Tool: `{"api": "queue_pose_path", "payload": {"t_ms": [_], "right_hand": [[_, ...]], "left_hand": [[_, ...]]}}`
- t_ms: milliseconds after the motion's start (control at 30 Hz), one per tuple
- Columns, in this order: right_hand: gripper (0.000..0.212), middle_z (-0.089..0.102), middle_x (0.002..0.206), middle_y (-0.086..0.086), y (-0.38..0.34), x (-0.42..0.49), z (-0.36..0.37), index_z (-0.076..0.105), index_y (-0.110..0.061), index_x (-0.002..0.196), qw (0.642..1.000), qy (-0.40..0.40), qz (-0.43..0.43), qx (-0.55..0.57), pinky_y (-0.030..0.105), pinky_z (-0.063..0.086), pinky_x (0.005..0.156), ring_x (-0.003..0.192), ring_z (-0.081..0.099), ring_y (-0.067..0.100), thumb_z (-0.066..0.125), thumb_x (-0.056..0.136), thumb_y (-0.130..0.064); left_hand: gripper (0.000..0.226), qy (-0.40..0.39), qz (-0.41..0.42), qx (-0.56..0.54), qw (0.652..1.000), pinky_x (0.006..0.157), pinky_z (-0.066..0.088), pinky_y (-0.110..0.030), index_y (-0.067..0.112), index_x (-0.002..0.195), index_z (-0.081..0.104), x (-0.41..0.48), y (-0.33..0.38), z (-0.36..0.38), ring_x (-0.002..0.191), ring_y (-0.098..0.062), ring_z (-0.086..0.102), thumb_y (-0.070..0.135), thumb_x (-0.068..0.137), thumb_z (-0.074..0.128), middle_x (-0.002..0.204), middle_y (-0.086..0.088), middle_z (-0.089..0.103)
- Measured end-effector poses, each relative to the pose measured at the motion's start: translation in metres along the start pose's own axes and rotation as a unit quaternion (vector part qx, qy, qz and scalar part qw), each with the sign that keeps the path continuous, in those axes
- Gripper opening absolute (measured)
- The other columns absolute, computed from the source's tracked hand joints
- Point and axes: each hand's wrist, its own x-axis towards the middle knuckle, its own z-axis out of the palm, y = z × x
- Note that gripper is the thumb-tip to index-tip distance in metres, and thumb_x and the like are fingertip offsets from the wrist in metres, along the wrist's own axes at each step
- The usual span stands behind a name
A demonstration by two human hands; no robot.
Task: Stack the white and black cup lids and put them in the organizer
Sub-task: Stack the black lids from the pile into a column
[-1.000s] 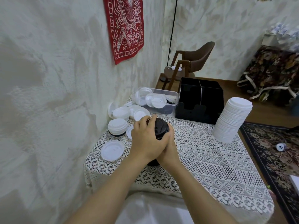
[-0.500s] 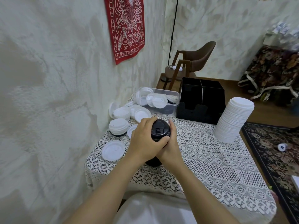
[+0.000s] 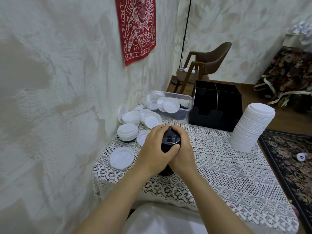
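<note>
A tall stack of black cup lids (image 3: 170,139) stands on the lace-covered table (image 3: 228,179), near its left front. My left hand (image 3: 156,152) wraps the stack from the left, and my right hand (image 3: 183,152) wraps it from the right; both grip it, thumbs overlapping in front. Only the top lid and the stack's base show. A tall leaning stack of white lids (image 3: 251,128) stands at the right. The black organizer (image 3: 217,105) sits at the table's far edge. Loose white lids (image 3: 121,157) lie at the left.
A clear plastic bin (image 3: 169,105) with several white lids sits left of the organizer. A short white stack on a black lid (image 3: 127,132) stands near the wall. The wall runs close along the table's left side. A chair (image 3: 204,65) stands beyond the table.
Both hands have slid higher up the black stack and closed in round its top, covering more of the top lid. The stack itself stays in the same spot.
</note>
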Motion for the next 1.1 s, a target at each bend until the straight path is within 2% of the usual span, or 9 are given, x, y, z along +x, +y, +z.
{"api": "queue_pose_path", "payload": {"t_ms": [100, 167, 233, 333, 533, 700, 867, 1033, 1100], "right_hand": [[0.077, 0.05, 0.126, -0.014, 0.002, -0.001, -0.001, 0.044, -0.028, 0.131, 1.0, 0.001, -0.006, -0.004, 0.009, 0.042, 0.089, 0.113, 0.051, -0.004, 0.079, 0.064, -0.039], [0.078, 0.05, 0.124, -0.014, 0.002, -0.001, -0.002, 0.044, -0.028, 0.13, 1.0, 0.0, -0.014, -0.011, 0.007, 0.039, 0.091, 0.113, 0.05, -0.006, 0.085, 0.064, -0.031], [0.078, 0.049, 0.124, -0.015, 0.003, 0.0, -0.002, 0.043, -0.029, 0.128, 1.0, 0.001, -0.021, -0.013, 0.006, 0.037, 0.094, 0.115, 0.047, -0.006, 0.086, 0.063, -0.031], [0.079, 0.049, 0.124, -0.013, 0.005, 0.001, -0.001, 0.042, -0.031, 0.128, 1.0, 0.002, -0.02, -0.009, 0.01, 0.039, 0.097, 0.116, 0.048, -0.003, 0.087, 0.063, -0.029], [0.08, 0.048, 0.126, -0.016, 0.006, 0.0, -0.002, 0.042, -0.032, 0.129, 1.0, -0.006, -0.014, -0.003, 0.012, 0.039, 0.099, 0.118, 0.048, -0.002, 0.086, 0.063, -0.029], [0.079, 0.046, 0.126, -0.021, 0.005, 0.001, -0.002, 0.04, -0.035, 0.127, 1.0, -0.003, -0.015, -0.001, 0.008, 0.037, 0.097, 0.118, 0.046, -0.005, 0.083, 0.061, -0.034], [0.08, 0.047, 0.127, -0.017, 0.004, 0.002, -0.001, 0.042, -0.03, 0.129, 1.0, -0.004, -0.017, 0.003, 0.009, 0.038, 0.098, 0.118, 0.048, -0.001, 0.083, 0.061, -0.034], [0.079, 0.048, 0.127, -0.015, 0.004, 0.001, -0.001, 0.041, -0.032, 0.129, 1.0, -0.001, -0.016, 0.007, 0.008, 0.037, 0.096, 0.118, 0.048, -0.001, 0.082, 0.061, -0.034], [0.079, 0.048, 0.127, -0.014, 0.004, 0.0, -0.001, 0.041, -0.033, 0.128, 1.0, 0.0, -0.018, 0.006, 0.007, 0.037, 0.096, 0.118, 0.048, -0.001, 0.082, 0.061, -0.034]], "left_hand": [[0.072, -0.018, -0.035, -0.092, 0.995, 0.106, 0.032, -0.02, 0.026, 0.143, 0.037, -0.002, -0.011, -0.007, 0.128, 0.003, 0.038, 0.06, 0.08, 0.047, 0.136, 0.017, 0.042], [0.074, 0.038, -0.086, -0.117, 0.989, 0.112, 0.028, -0.026, 0.023, 0.146, 0.033, 0.001, -0.03, -0.014, 0.135, 0.0, 0.032, 0.058, 0.083, 0.05, 0.147, 0.01, 0.038], [0.072, 0.106, -0.136, -0.028, 0.985, 0.114, 0.026, -0.033, 0.016, 0.148, 0.03, 0.007, -0.054, -0.022, 0.137, -0.01, 0.029, 0.038, 0.088, 0.063, 0.151, -0.002, 0.033], [0.086, 0.101, -0.215, 0.101, 0.966, 0.113, 0.025, -0.038, 0.006, 0.148, 0.023, 0.021, -0.086, -0.033, 0.138, -0.029, 0.028, 0.02, 0.08, 0.074, 0.148, -0.015, 0.028], [0.101, 0.067, -0.288, 0.109, 0.949, 0.105, 0.038, -0.045, 0.008, 0.145, 0.02, 0.046, -0.133, -0.034, 0.128, -0.033, 0.036, 0.01, 0.067, 0.083, 0.139, -0.017, 0.039], [0.101, 0.095, -0.265, 0.101, 0.954, 0.097, 0.044, -0.049, 0.011, 0.143, 0.025, 0.055, -0.145, -0.032, 0.123, -0.034, 0.045, 0.017, 0.064, 0.087, 0.135, -0.015, 0.047], [0.097, 0.124, -0.195, 0.063, 0.971, 0.091, 0.036, -0.029, 0.014, 0.145, 0.028, 0.053, -0.139, -0.029, 0.122, -0.026, 0.042, 0.005, 0.065, 0.082, 0.135, -0.012, 0.044], [0.078, 0.135, -0.135, 0.006, 0.981, 0.092, 0.045, -0.034, 0.023, 0.132, 0.041, 0.05, -0.132, -0.028, 0.115, -0.018, 0.051, 0.012, 0.065, 0.078, 0.125, 0.001, 0.054], [0.067, 0.127, -0.112, 0.001, 0.986, 0.086, 0.045, -0.03, 0.023, 0.123, 0.047, 0.049, -0.125, -0.027, 0.108, -0.013, 0.053, 0.013, 0.065, 0.081, 0.117, 0.005, 0.057]]}}
